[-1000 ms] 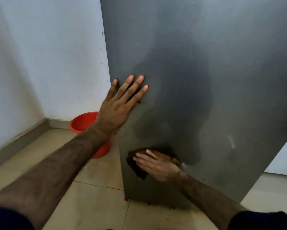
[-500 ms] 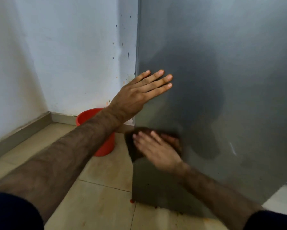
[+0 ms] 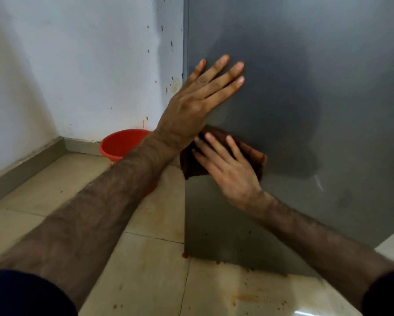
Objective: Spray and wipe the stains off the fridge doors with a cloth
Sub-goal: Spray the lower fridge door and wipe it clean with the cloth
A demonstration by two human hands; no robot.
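Note:
The grey fridge door (image 3: 305, 92) fills the right half of the view and reaches down to the floor. A dark wet patch spreads over its middle. My left hand (image 3: 198, 101) lies flat on the door near its left edge, fingers spread, holding nothing. Just below it, my right hand (image 3: 228, 169) presses a dark brown cloth (image 3: 253, 156) flat against the door. The cloth's left edge reaches the door's edge. Small dark specks dot the door's lower part.
A red plastic bucket (image 3: 120, 144) stands on the floor by the white wall (image 3: 77, 65), partly behind my left forearm. The wall beside the fridge is spattered with coloured specks. Red drops lie on the beige floor tiles (image 3: 146, 281) under the door.
My right hand has slid the cloth upward on the door, close under my left hand. The view has shifted left, so more wall shows and the fridge edge sits further right.

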